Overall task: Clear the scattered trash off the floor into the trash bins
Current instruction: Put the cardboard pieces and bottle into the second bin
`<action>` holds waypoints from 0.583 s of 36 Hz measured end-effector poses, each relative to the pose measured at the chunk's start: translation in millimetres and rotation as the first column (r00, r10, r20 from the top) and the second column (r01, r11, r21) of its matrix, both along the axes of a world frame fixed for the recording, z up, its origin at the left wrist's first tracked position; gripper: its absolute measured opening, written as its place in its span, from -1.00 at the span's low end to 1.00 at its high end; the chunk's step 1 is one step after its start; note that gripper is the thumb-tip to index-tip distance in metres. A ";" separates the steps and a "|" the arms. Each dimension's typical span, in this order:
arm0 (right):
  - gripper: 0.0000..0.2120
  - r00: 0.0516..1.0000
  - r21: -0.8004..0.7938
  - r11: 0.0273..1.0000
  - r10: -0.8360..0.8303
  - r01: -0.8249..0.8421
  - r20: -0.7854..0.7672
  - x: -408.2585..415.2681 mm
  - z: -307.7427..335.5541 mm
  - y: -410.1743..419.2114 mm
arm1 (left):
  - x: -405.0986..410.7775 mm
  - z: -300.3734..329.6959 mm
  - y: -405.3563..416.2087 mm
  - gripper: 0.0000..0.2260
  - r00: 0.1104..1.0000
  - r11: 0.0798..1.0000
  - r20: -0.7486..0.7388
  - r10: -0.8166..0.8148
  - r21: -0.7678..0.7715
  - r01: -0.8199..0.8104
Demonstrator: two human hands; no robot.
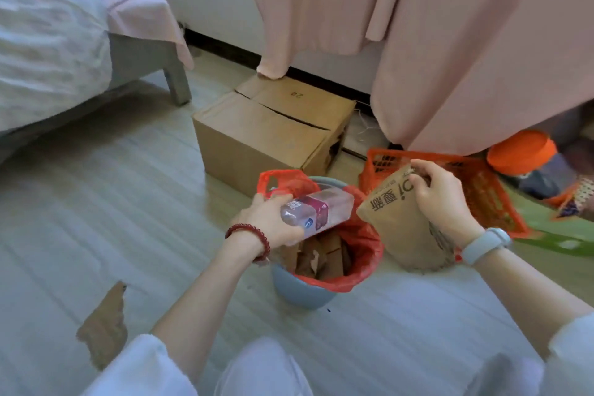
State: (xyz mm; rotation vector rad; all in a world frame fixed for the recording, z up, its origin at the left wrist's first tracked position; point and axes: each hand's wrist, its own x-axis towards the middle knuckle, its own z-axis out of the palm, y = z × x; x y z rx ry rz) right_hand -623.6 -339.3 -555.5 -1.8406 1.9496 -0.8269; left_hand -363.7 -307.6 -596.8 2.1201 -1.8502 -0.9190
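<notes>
My left hand [270, 219] grips a bottle [316, 212] over the bin [302, 294], right hand [440, 199] pinching a bag [395, 228]; next, I'd drop both in.

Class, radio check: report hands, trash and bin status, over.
Left hand holds plastic bottle over blue bin. Right hand grips brown paper bag beside bin. Cardboard scrap still on floor. Nothing blocking bin.

My bin's [300, 291] mouth is half filled with cardboard scraps [321, 255], and the bottle [316, 210] lies over its far rim. A cardboard box [257, 135] blocks the far side, an orange crate [482, 193] the right. Left floor [112, 202] lies open.
</notes>
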 end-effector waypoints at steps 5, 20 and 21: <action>-0.67 1.000 0.012 1.000 -0.010 0.010 0.013 -20.3 -9.5 4.0 | -46.1 -24.2 -16.5 -0.46 0.942 0.977 0.279 -0.188 -0.044 0.208; -0.49 0.842 -0.038 0.883 0.433 -0.468 -0.321 52.6 -50.9 -20.9 | 7.9 -57.1 -31.5 -0.69 0.990 0.935 -0.032 0.139 -0.326 -0.141; -0.44 0.743 0.063 0.839 0.510 -0.540 -0.434 56.3 -64.1 -21.4 | 13.8 -56.3 -31.6 -0.70 0.988 0.930 -0.043 0.148 -0.335 -0.153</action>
